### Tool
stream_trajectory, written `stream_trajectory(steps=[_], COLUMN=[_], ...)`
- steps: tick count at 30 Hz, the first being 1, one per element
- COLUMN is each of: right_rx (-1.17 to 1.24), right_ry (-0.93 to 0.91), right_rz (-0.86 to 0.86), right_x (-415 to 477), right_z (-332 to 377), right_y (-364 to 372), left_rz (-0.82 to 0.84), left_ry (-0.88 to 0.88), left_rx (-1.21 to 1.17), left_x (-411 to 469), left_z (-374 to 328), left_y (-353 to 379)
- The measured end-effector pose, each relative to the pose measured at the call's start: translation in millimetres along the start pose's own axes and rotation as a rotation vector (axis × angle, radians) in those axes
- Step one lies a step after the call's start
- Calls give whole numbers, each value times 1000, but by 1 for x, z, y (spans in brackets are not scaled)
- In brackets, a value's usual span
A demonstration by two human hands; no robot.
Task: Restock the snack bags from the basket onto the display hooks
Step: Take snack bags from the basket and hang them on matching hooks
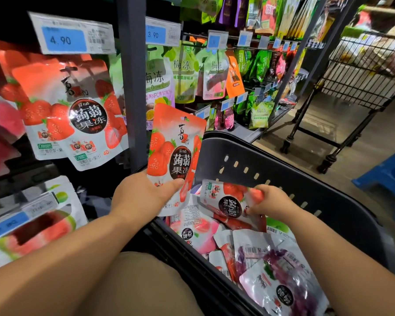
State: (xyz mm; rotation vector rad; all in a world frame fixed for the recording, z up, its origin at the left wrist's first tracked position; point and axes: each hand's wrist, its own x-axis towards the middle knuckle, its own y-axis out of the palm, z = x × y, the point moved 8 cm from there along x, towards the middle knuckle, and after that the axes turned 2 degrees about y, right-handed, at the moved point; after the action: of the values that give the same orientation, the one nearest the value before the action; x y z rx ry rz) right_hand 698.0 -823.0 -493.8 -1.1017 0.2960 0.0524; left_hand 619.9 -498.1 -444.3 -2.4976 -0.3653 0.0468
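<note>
left hand: gripping the lower edge of an upright strawberry bag, thumb lying across its front, just above the basket.
right hand: pinching one end of a second strawberry bag, which is lying on the pile in the basket.
handling: the pouches are looking light, floppy and glossy, so probably slipping easily.
hold: gripping near the top seal is likely steadying it for hanging beside the hanging strawberry bags.

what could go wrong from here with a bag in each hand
The left hand grips its strawberry bag only at the lower edge, so it may flop or slip before hooking. The right hand pinches a second bag by its end; lifting it could drag others over the basket rim.
</note>
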Motion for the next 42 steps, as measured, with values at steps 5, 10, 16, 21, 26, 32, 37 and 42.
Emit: stream_trajectory(steps=[5, 10, 16, 21, 26, 32, 37, 42], right_rx=[245, 315, -31, -112, -348, -32, 362, 751], right_ry=[115, 34, -233, -307, -356, -358, -239, 74], right_rz=[55, -157, -405, -475, -338, -376, -409, -81], right_x=[7, 11, -26, -56, -54, -36, -25, 0], right_z=[-31, -16, 38, 56, 71, 60, 36, 1], right_y=[18, 2, -54, -81, -52, -31, -18, 43], left_rz=[5, 15, 8, 15, 17, 30, 38, 41], left_ry=[5, 0, -2, 11, 9, 7, 18, 16], left_rx=[2, 4, 35, 86, 96, 97, 88, 95], left_x=[-1, -2, -1, 0, -1, -1, 0, 0], left_z=[-2, -3, -3, -5, -5, -4, -5, -6], left_y=[0, 0, -1, 0, -1, 0, 0, 0])
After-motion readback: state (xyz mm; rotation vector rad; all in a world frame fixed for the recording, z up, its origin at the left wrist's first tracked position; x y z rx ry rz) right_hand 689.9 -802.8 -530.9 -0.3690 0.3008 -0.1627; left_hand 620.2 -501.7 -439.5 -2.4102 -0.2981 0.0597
